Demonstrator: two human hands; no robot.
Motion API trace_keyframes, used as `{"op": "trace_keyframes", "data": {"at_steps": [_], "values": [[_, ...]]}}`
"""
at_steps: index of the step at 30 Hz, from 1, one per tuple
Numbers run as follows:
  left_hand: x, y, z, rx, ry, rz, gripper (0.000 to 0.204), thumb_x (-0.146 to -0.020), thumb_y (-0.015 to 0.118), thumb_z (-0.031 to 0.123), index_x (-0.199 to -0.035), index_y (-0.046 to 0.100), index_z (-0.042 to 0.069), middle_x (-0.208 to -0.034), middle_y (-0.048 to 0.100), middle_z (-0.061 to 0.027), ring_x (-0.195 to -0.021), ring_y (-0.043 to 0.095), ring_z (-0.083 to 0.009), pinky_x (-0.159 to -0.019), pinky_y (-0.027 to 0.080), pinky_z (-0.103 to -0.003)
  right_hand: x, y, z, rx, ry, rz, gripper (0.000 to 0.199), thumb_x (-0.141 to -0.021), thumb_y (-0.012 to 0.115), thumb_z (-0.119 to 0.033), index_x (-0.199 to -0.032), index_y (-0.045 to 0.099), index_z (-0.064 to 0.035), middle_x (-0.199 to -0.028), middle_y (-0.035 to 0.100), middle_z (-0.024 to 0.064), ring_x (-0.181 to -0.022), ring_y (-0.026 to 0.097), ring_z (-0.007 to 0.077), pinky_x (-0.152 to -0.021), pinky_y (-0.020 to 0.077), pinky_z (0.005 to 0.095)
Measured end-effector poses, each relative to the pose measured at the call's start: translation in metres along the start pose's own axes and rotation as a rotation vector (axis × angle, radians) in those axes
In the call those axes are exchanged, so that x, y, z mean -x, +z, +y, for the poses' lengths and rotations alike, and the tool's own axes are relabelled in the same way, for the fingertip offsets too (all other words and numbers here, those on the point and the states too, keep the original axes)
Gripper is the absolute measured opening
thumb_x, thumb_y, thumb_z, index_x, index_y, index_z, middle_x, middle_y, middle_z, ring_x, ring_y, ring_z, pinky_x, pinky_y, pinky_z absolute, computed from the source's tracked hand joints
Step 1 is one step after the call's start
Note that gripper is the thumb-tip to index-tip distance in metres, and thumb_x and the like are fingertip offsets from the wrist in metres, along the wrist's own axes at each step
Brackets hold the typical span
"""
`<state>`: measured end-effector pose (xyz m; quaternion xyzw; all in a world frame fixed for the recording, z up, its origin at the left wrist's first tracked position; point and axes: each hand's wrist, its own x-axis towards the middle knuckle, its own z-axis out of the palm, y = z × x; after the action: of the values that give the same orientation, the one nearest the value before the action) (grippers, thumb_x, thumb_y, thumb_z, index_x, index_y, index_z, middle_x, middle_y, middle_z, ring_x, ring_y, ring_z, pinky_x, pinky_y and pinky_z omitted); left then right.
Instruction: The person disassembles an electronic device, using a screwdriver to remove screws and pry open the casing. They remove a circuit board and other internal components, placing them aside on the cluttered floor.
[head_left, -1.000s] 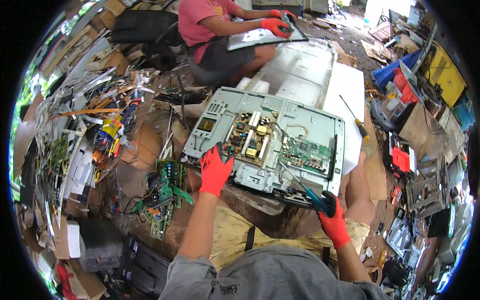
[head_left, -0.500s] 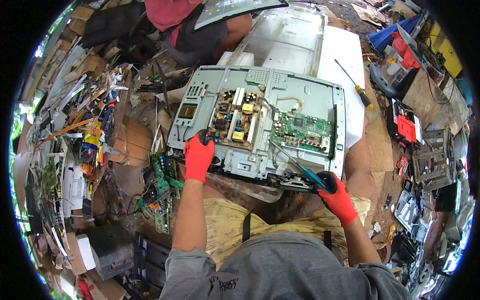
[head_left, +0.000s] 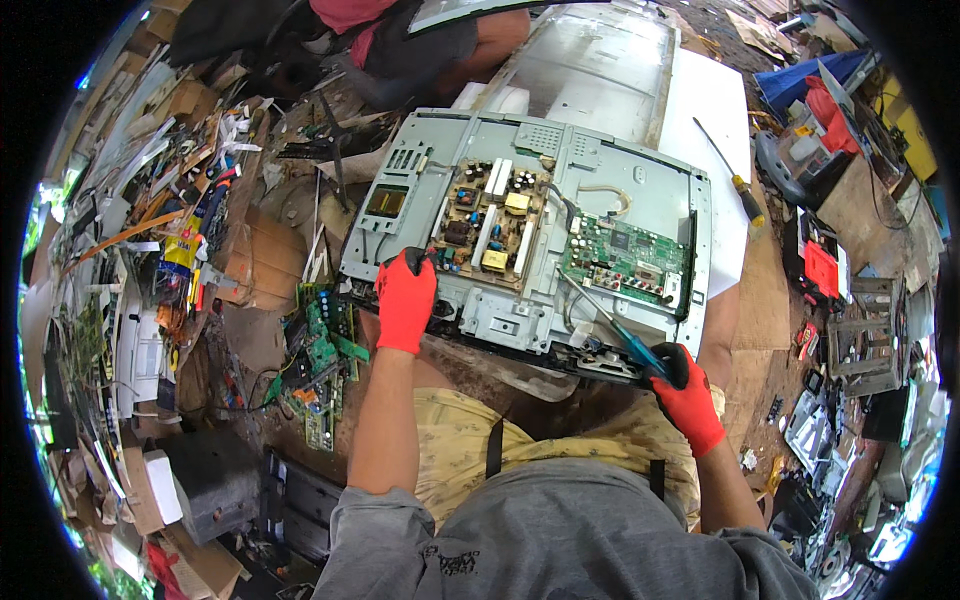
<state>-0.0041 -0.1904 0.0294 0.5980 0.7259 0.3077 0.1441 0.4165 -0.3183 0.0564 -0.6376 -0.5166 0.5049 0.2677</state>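
Note:
Across my lap lies the opened back of a flat-screen television (head_left: pixel 655 155), a grey metal chassis tilted slightly. It carries a tan power board (head_left: pixel 465 228) with yellow and white parts, and a green circuit board (head_left: pixel 625 250) on its right. My left hand (head_left: pixel 408 305), in a red glove with black fingertips, is closed on the chassis's near left edge; its fingertips are partly hidden. My right hand (head_left: pixel 690 400), gloved alike, is closed around a teal-handled screwdriver (head_left: pixel 632 345) at the near right edge. The screwdriver's shaft points up-left, its tip near the green board's lower-left corner.
Beyond the chassis lie a large translucent panel (head_left: pixel 610 65) and a white sheet (head_left: pixel 705 90), with a yellow-and-black screwdriver (head_left: pixel 742 190). Another person's leg (head_left: pixel 500 45) is at the far side. Loose circuit boards (head_left: pixel 320 350) and scrap lie left; a red-and-black case (head_left: pixel 818 262) stands right.
The chassis and its surroundings sit slightly farther right and higher in the picture, mostly from the view shifting. Both hands keep their holds, and the screwdriver tip stays near the green board.

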Motion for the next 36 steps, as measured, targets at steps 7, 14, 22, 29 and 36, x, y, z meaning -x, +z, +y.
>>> {"op": "trace_keyframes", "data": {"at_steps": [7,14,22,29,36], "values": [[0.014,0.001,-0.001,0.310,0.087,0.175,0.014,-0.092,0.062,0.013,-0.097,0.067,0.001,-0.088,0.066,-0.0170,-0.085,0.060,-0.0355,-0.079,0.048,-0.044,-0.004,0.001,0.011,0.019,-0.050,0.040,0.033,-0.085,0.067,-0.003,-0.117,0.058,-0.0042,-0.090,0.065,0.0072,-0.068,0.056,0.0118,-0.061,0.0469,0.0280],[0.015,0.003,0.001,0.337,0.085,0.247,0.016,-0.086,0.073,0.015,-0.089,0.068,0.001,-0.081,0.067,-0.0155,-0.074,0.063,-0.0334,-0.070,0.050,-0.041,-0.005,0.001,0.021,0.027,-0.101,0.051,0.034,-0.085,0.067,-0.003,-0.118,0.057,-0.0033,-0.089,0.065,0.0084,-0.069,0.057,0.0127,-0.064,0.0480,0.0287],[0.015,0.002,0.007,0.160,0.054,0.230,0.021,-0.084,0.074,0.021,-0.083,0.066,0.002,-0.081,0.067,-0.0165,-0.079,0.062,-0.0376,-0.074,0.049,-0.046,-0.004,0.001,0.017,0.062,-0.117,0.073,0.034,-0.086,0.068,-0.005,-0.118,0.059,-0.0030,-0.097,0.069,0.0128,-0.083,0.065,0.0190,-0.077,0.0514,0.0326],[0.013,0.006,0.002,-0.089,0.079,0.272,0.031,-0.084,0.074,0.030,-0.090,0.065,0.000,-0.100,0.066,-0.0191,-0.097,0.059,-0.0409,-0.087,0.047,-0.050,-0.002,0.002,0.014,0.123,-0.206,0.107,0.033,-0.087,0.069,-0.008,-0.117,0.060,-0.0032,-0.098,0.070,0.0140,-0.089,0.067,0.0215,-0.080,0.0519,0.0337],[0.014,0.000,0.018,-0.106,-0.001,0.156,0.037,-0.083,0.074,0.028,-0.106,0.065,-0.001,-0.109,0.063,-0.0204,-0.103,0.059,-0.0413,-0.093,0.047,-0.048,0.002,0.003,0.003,0.081,-0.086,0.087,0.033,-0.086,0.070,-0.005,-0.117,0.060,-0.0036,-0.094,0.069,0.0107,-0.080,0.064,0.0167,-0.071,0.0510,0.0316]]}}
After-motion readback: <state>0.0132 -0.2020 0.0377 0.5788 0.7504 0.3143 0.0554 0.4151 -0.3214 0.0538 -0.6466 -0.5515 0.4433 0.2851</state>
